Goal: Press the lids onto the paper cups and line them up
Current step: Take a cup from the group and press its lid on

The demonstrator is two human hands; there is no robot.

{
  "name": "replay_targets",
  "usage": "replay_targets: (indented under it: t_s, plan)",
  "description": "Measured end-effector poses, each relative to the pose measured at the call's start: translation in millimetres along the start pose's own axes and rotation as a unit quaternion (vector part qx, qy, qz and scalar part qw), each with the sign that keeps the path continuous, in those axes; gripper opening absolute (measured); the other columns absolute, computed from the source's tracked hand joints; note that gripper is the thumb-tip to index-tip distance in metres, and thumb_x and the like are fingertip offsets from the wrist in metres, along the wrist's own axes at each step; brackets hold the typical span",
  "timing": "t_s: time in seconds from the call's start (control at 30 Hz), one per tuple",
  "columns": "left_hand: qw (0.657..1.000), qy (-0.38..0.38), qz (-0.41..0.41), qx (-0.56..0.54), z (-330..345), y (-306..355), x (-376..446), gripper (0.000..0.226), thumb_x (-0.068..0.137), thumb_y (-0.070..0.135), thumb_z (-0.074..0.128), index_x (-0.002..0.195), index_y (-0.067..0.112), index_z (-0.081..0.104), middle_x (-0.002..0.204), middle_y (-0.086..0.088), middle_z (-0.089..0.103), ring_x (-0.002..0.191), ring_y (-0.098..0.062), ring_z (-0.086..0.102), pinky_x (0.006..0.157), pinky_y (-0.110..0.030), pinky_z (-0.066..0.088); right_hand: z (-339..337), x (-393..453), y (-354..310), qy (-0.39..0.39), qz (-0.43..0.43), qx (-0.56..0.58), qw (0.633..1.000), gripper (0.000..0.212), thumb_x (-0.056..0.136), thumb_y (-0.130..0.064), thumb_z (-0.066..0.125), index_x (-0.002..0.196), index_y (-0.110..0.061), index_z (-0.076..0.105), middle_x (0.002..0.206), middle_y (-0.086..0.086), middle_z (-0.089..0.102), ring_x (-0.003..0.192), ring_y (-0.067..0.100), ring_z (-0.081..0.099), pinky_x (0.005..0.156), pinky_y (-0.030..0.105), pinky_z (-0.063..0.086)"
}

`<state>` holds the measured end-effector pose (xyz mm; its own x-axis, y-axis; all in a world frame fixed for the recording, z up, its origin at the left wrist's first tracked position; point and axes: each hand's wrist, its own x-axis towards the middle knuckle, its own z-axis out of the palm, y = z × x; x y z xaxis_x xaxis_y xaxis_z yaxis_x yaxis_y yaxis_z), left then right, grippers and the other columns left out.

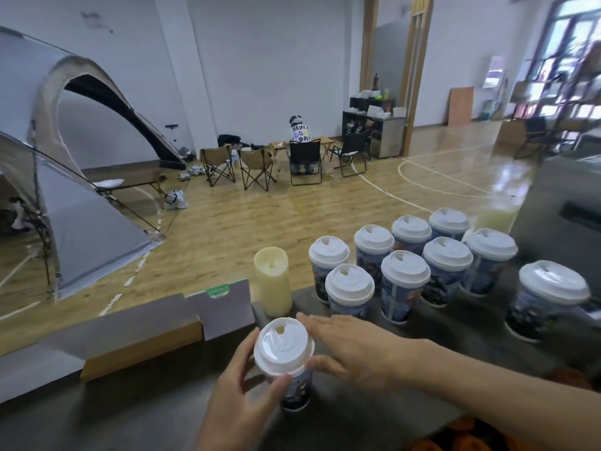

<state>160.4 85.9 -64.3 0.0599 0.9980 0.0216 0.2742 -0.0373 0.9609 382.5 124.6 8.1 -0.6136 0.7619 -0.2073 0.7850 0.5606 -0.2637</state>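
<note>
Cup [294,390] number ten stands at the near edge of the dark table [455,336], right in front of you, with a white lid [283,346] already sitting on its rim. Your left hand [240,398] curls around the cup and lid edge to steady them, while your right hand [354,346] lies flat and relaxed beside the lid, thumb touching the rim, probably so you can seat it evenly. Seven lidded cups [405,284] wait in two rows behind, one more [546,301] apart on the right, leaving room to add this one.
</note>
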Motion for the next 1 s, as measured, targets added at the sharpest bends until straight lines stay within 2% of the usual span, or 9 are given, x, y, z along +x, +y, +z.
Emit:
replay_targets:
  t_s: [0.03,0.1,0.2,0.37,0.47,0.53,0.67,0.8,1.0]
  plan:
    - [0.999,-0.006,0.007,0.039,4,3,0,0.102,0.047,0.069,0.089,0.135,0.044,0.045,0.121,0.036,0.061,0.111,0.004,0.062,0.084,-0.019,0.056,0,-7,2,0.005,0.002,0.005,1.000,0.075,0.104,-0.052,0.041,0.162,-0.022,0.003,0.168,-0.001,0.020,0.152,0.020,0.024,0.125,0.039,0.018]
    - [0.998,0.004,0.031,0.060,20,10,0,0.093,0.054,0.047,0.093,0.133,0.043,0.045,0.113,0.042,0.062,0.110,0.012,0.060,0.080,-0.011,0.054,-2,-26,11,0.011,0.017,0.025,0.999,0.075,0.104,-0.050,0.044,0.161,-0.023,0.003,0.163,0.000,0.032,0.146,0.023,0.035,0.121,0.041,0.026]
    - [0.996,-0.010,0.056,0.063,59,25,5,0.085,0.060,0.031,0.097,0.130,0.041,0.051,0.120,0.030,0.064,0.109,0.014,0.060,0.080,-0.011,0.054,-14,-67,40,0.030,0.041,0.056,0.997,0.077,0.100,-0.059,0.047,0.160,-0.033,0.007,0.158,-0.006,0.041,0.141,0.017,0.043,0.117,0.038,0.034]
    - [0.990,-0.064,0.101,0.068,151,64,22,0.083,0.057,0.051,0.094,0.128,0.042,0.052,0.125,0.027,0.063,0.114,0.006,0.060,0.093,-0.024,0.056,-42,-133,97,0.050,0.115,0.018,0.992,0.085,0.080,-0.082,0.052,0.152,-0.045,0.026,0.145,-0.020,0.051,0.126,0.003,0.048,0.103,0.022,0.036]
    - [0.988,-0.094,0.114,0.033,203,93,32,0.084,0.049,0.070,0.087,0.122,0.044,0.053,0.114,0.035,0.063,0.111,0.013,0.059,0.094,-0.015,0.052,-53,-161,138,0.051,0.175,-0.035,0.983,0.097,0.070,-0.093,0.047,0.152,-0.043,0.030,0.142,-0.021,0.050,0.121,0.001,0.046,0.105,0.024,0.035]
    - [0.987,-0.116,0.112,0.024,233,106,41,0.077,0.051,0.071,0.086,0.116,0.047,0.053,0.112,0.038,0.063,0.110,0.015,0.058,0.092,-0.011,0.050,-57,-174,166,0.054,0.200,-0.053,0.977,0.099,0.064,-0.099,0.043,0.147,-0.044,0.037,0.138,-0.021,0.052,0.119,0.001,0.046,0.106,0.027,0.038]
    - [0.981,-0.135,0.123,0.062,276,113,66,0.071,0.064,0.056,0.088,0.119,0.045,0.045,0.117,0.029,0.058,0.111,0.009,0.056,0.095,-0.010,0.047,-64,-190,200,0.068,0.221,-0.050,0.972,0.091,0.066,-0.093,0.050,0.142,-0.043,0.046,0.140,-0.018,0.052,0.124,0.004,0.043,0.109,0.027,0.035]
    - [0.977,-0.136,0.137,0.089,299,113,81,0.077,0.063,0.071,0.081,0.124,0.045,0.042,0.127,0.023,0.056,0.116,0.004,0.054,0.098,-0.023,0.053,-65,-197,220,0.078,0.230,-0.036,0.969,0.086,0.072,-0.083,0.057,0.146,-0.042,0.043,0.147,-0.016,0.047,0.132,0.004,0.037,0.112,0.026,0.027]
    - [0.974,-0.136,0.142,0.109,313,106,86,0.081,0.064,0.075,0.078,0.129,0.043,0.042,0.132,0.020,0.055,0.120,0.002,0.053,0.101,-0.025,0.052,-56,-200,237,0.079,0.228,-0.022,0.970,0.088,0.071,-0.085,0.053,0.148,-0.043,0.040,0.151,-0.015,0.043,0.136,0.003,0.030,0.114,0.026,0.022]
